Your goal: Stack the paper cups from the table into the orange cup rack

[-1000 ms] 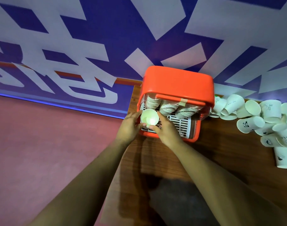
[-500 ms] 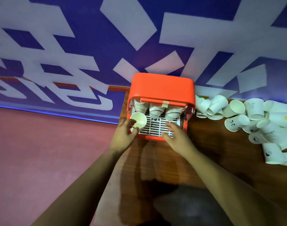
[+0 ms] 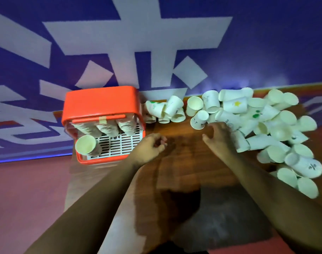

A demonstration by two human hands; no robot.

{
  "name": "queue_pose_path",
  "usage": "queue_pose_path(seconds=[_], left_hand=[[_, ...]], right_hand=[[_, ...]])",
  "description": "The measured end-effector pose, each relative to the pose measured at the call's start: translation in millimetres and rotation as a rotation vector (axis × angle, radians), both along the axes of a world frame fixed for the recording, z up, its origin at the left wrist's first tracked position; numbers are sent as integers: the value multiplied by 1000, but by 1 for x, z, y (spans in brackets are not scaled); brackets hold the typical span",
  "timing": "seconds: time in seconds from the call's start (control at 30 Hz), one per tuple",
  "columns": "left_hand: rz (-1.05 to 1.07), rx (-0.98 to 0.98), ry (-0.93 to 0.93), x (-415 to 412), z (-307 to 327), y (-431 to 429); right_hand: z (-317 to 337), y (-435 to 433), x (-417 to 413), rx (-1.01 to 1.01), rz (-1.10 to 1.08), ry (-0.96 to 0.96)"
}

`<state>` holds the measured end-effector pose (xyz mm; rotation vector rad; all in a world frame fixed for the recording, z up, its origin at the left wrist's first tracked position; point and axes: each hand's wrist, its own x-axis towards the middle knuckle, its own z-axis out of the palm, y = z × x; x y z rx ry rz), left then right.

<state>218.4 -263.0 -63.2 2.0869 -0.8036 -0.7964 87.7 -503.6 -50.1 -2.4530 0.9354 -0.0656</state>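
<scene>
The orange cup rack is sitting at the left end of the wooden tabletop, close against the blue wall with white shapes, its open front facing the person. Inside it, three nested stacks are lying side by side under the lid, over a white slatted grille. A single cup is lying on its side at the front left corner, its mouth turned outward. The left hand is hanging over the bare wood just right of the rack, its grip loosely curled and holding nothing. The right hand is reaching to the near edge of the loose paper cups, its grip apart, thumb spread from the fingers, nothing in it. The blur is keeping me from telling whether the fingertips are touching a cup. Those cups are lying heaped and tumbled over the right half of the tabletop, mostly on their sides, some bearing small drawn marks. A smaller cluster is lying between the heap and the rack, just beside the rack's right wall. A dull red floor is showing left of the tabletop.
</scene>
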Motion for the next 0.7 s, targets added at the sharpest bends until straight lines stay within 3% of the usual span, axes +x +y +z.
queue_pose_path(seconds=[0.17,0.37,0.7], left_hand=[[30,75,-117,-3,4,-96],[53,170,-217,-5,-8,-191],[106,261,-283,-13,-34,-257]], right_hand=[[-1,-68,-19,-87,-93,-103],[-17,-120,-27,-97,-53,14],[-44,-140,-24,-164,50,30]])
